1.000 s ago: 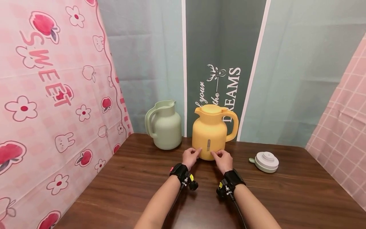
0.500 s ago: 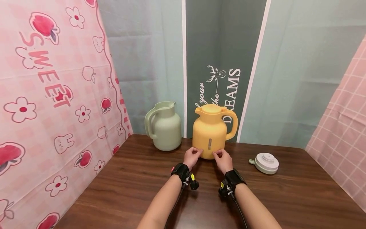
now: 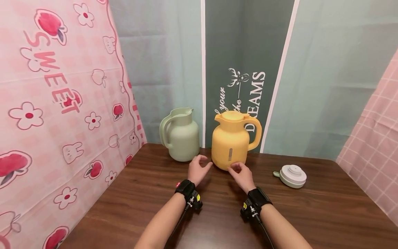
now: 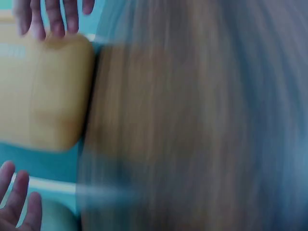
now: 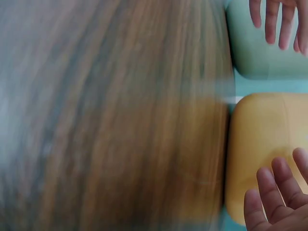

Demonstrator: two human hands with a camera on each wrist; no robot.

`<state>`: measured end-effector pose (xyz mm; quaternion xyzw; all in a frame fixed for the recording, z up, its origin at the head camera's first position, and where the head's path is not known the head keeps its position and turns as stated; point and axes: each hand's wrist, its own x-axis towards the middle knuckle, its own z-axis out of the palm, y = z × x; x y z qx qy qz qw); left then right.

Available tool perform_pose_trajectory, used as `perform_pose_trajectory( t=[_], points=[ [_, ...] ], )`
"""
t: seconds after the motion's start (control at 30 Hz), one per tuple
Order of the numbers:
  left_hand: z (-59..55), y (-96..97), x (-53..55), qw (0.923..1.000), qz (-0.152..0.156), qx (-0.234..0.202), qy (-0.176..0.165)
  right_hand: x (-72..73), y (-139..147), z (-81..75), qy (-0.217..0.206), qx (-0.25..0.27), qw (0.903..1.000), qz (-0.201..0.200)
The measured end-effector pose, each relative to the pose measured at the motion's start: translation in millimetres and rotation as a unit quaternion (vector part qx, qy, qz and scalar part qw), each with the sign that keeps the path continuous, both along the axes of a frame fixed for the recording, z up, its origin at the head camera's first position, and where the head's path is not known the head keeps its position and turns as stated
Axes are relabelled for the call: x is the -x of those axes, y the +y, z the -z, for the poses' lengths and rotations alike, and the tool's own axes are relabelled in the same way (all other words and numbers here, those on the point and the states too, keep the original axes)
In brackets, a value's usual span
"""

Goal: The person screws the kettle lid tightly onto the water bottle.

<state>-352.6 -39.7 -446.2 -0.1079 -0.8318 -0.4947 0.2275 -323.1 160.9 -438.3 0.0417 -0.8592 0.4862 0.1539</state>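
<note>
The released left hand [image 3: 198, 169] and right hand [image 3: 242, 175], fingers loose, flank the lower front of an upright, rounded yellow jug [image 3: 230, 138] on the brown wood-grain desk [image 3: 217, 218].

The head view is bright and mostly clear, with a pale shine low on the table [image 3: 214, 230], while both wrist views look dimmer and bluer, the table smeared into long streaks and the yellow jug [image 5: 264, 125] a bit soft, with a faint yellow shine beside it.
</note>
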Motion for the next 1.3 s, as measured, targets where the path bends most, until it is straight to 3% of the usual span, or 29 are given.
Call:
perform_pose_trajectory(
  t=[0.1,0.23,0.47,0.67,0.77,0.87,1.1,1.3],
  points=[
    [-4.3,-16.0,0.9,0.9985,-0.050,-0.015,0.018,-2.7,-3.4,-3.1,-0.003,0.010,0.9999,-0.007],
    [-10.1,-37.8,0.1,0.9931,-0.106,-0.048,0.017,-6.3,-11.4,-4.9,-0.004,0.023,0.9992,-0.031],
    [-27.9,-74.3,1.5,0.9820,-0.176,-0.063,0.023,-13.0,-31.0,-3.6,0.018,0.029,0.9970,-0.069],
    [-42.8,-108.6,11.4,0.9691,-0.227,-0.088,0.036,-25.2,-47.2,-4.4,0.021,0.022,0.9938,-0.107],
    [-48.5,-123.4,16.0,0.9672,-0.220,-0.121,0.035,-32.2,-53.7,-3.2,0.016,0.021,0.9917,-0.126],
    [-51.8,-134.2,19.0,0.9726,-0.192,-0.129,0.021,-38.4,-59.3,-1.8,0.014,0.021,0.9894,-0.143],
    [-53.9,-143.1,24.8,0.9837,-0.126,-0.127,-0.020,-48.9,-66.9,-1.6,0.004,0.017,0.9838,-0.178],
    [-56.2,-141.2,32.1,0.9890,-0.116,-0.085,-0.035,-53.5,-67.9,-6.8,0.002,0.010,0.9817,-0.190]
  ],
)
